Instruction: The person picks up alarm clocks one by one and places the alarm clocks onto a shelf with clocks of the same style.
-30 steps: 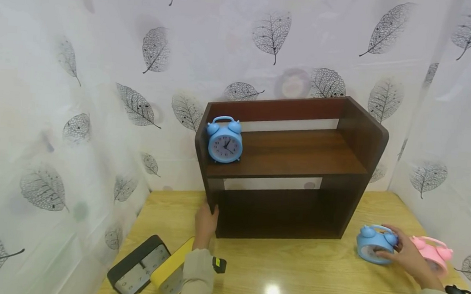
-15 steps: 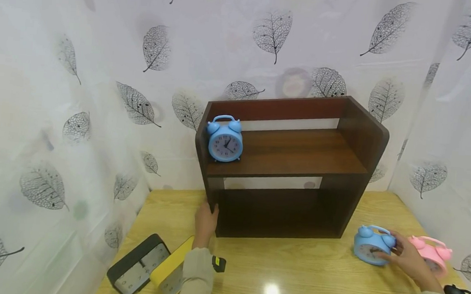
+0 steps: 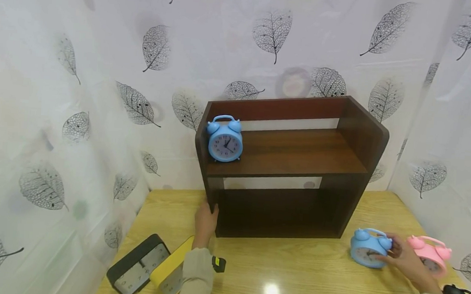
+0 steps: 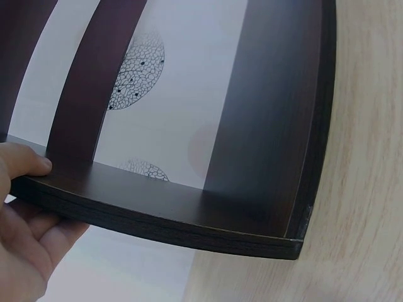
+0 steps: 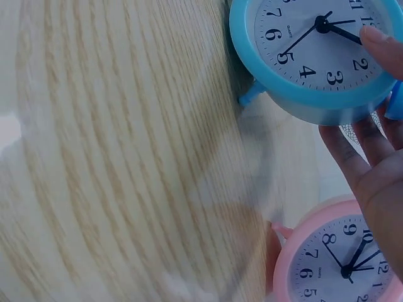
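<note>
My left hand point(image 3: 205, 223) grips the left side panel of a dark brown two-tier shelf point(image 3: 300, 154). In the left wrist view the thumb lies on the inner face of that panel and the fingers go under its outer side. At the right of the table, my right hand point(image 3: 409, 264) holds a blue twin-bell alarm clock point(image 3: 369, 248), thumb across its face and fingers behind the body. The right wrist view shows the clock's small foot point(image 5: 253, 93) close over the wood. Just right of it stands a pink twin-bell alarm clock point(image 3: 430, 256).
A second blue alarm clock point(image 3: 225, 141) stands at the left end of the upper shelf. Left of my left forearm lie a black rectangular clock point(image 3: 139, 265) and a yellow one point(image 3: 171, 270), partly behind the sleeve. A leaf-patterned curtain point(image 3: 98, 110) surrounds the table.
My right hand has shifted slightly left and toward me with the blue alarm clock, widening the gap to the pink one. The left hand keeps its hold on the shelf.
</note>
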`<state>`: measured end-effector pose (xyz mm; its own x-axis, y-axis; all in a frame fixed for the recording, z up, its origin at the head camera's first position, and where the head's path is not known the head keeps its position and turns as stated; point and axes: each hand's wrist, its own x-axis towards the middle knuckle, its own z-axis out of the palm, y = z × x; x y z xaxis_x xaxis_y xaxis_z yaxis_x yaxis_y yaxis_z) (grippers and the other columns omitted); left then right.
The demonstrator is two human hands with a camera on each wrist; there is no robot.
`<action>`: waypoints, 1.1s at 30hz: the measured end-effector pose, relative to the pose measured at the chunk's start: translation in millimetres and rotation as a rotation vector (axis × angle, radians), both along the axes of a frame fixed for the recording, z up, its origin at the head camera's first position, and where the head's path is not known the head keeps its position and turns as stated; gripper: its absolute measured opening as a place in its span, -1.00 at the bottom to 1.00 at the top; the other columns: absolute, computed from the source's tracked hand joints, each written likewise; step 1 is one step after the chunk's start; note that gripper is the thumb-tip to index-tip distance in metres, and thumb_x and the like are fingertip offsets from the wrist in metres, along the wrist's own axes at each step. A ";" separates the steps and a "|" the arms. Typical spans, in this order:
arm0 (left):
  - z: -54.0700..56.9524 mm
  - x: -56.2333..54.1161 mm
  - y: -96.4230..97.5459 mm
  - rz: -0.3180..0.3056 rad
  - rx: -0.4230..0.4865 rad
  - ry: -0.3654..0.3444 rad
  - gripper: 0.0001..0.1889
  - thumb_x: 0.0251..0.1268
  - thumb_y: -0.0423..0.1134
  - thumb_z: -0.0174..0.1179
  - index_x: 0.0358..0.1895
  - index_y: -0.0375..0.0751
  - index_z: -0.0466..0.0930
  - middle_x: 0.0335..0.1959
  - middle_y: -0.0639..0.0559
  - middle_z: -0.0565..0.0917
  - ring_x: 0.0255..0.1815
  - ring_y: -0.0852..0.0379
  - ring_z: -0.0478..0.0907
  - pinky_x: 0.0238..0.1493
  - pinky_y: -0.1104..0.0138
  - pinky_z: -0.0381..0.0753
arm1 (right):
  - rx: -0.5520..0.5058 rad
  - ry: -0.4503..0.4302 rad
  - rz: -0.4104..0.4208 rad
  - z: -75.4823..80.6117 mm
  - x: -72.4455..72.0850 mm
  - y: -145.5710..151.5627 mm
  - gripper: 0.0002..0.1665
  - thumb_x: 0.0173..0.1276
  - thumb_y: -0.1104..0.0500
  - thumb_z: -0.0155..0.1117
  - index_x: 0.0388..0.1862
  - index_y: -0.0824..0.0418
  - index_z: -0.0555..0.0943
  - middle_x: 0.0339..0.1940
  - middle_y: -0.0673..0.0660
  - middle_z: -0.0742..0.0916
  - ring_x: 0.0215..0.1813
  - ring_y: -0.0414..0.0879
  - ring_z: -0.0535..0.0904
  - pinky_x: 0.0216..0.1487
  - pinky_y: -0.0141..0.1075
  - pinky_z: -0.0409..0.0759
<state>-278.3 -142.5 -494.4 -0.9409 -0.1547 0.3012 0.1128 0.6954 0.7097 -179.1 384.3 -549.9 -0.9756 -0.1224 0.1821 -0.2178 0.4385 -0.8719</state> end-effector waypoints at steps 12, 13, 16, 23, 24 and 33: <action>-1.8 -2.2 -0.6 -0.008 0.017 0.002 -0.47 0.34 -0.26 0.05 0.27 -0.53 0.25 -0.03 -0.46 0.60 -0.12 -0.30 0.62 -0.18 0.00 0.63 | -0.148 -0.080 0.068 -16.4 -1.4 1.6 -0.46 0.26 0.43 0.16 0.14 0.02 0.32 -0.03 -0.47 0.55 0.02 -0.63 0.43 -0.10 -0.71 0.41; -2.0 -2.0 -0.6 -0.009 0.019 0.002 -0.47 0.34 -0.26 0.05 0.28 -0.53 0.24 -0.03 -0.46 0.60 -0.12 -0.30 0.62 -0.17 -0.01 0.63 | -0.175 -0.093 0.074 -17.5 -2.0 1.8 -0.45 0.26 0.44 0.15 0.12 -0.03 0.33 -0.04 -0.47 0.55 0.01 -0.62 0.43 -0.10 -0.71 0.41; -2.4 -1.7 -0.4 -0.008 0.024 0.010 -0.47 0.34 -0.28 0.05 0.28 -0.53 0.24 -0.02 -0.46 0.59 -0.11 -0.32 0.61 -0.15 -0.02 0.62 | -0.194 -0.099 0.073 -20.3 -2.9 1.7 -0.43 0.24 0.46 0.15 0.03 -0.14 0.35 -0.08 -0.46 0.57 -0.02 -0.63 0.43 -0.11 -0.71 0.40; -2.0 -1.1 -0.2 -0.009 0.014 0.013 -0.47 0.34 -0.28 0.05 0.27 -0.57 0.23 -0.03 -0.47 0.59 -0.14 -0.30 0.62 -0.20 -0.01 0.62 | 0.033 -0.086 0.000 -20.3 -3.6 2.7 -0.70 0.24 0.39 0.23 -0.07 0.24 0.42 -0.19 -0.47 0.50 -0.13 -0.62 0.35 -0.22 -0.67 0.35; -1.8 -0.8 -0.2 -0.009 0.013 0.014 -0.47 0.34 -0.28 0.06 0.26 -0.57 0.24 -0.04 -0.47 0.59 -0.15 -0.29 0.62 -0.21 0.00 0.63 | 0.059 -0.088 -0.009 -20.6 -4.0 3.0 -0.69 0.24 0.37 0.24 -0.06 0.32 0.40 -0.20 -0.46 0.49 -0.14 -0.62 0.34 -0.23 -0.67 0.34; -0.4 0.4 -0.4 -0.011 0.013 0.014 -0.49 0.33 -0.31 0.06 0.24 -0.59 0.25 -0.06 -0.48 0.60 -0.17 -0.29 0.63 -0.26 0.03 0.64 | -0.118 -0.150 0.037 -26.6 -7.1 1.4 -0.38 0.25 0.38 0.21 0.21 0.48 0.17 -0.07 -0.58 0.43 -0.01 -0.72 0.32 -0.11 -0.74 0.35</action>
<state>-277.9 -143.0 -494.8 -0.9385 -0.1481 0.3120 0.1303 0.6848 0.7170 -186.2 385.7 -576.5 -0.9881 -0.1453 0.0502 -0.0957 0.3256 -0.9407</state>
